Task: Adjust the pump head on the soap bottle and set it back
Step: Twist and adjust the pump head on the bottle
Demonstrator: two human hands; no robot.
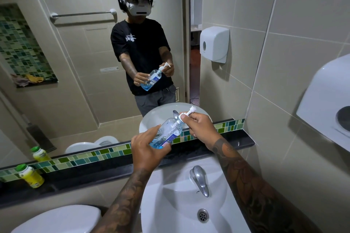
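Note:
A clear soap bottle (168,131) with blue liquid and a blue-white label is held tilted above the black ledge (236,140), its neck pointing up and right. My left hand (145,149) wraps around its lower body. My right hand (198,125) pinches the white pump head (187,112) at the bottle's neck, and the nozzle sticks out past my fingers. The mirror shows the same grip from the front.
A white sink (170,204) with a chrome tap (199,179) lies below my arms. A yellow bottle with a green cap (30,175) stands on the ledge at left. A white toilet tank (56,219) sits lower left. Paper dispensers (214,43) hang on the right wall.

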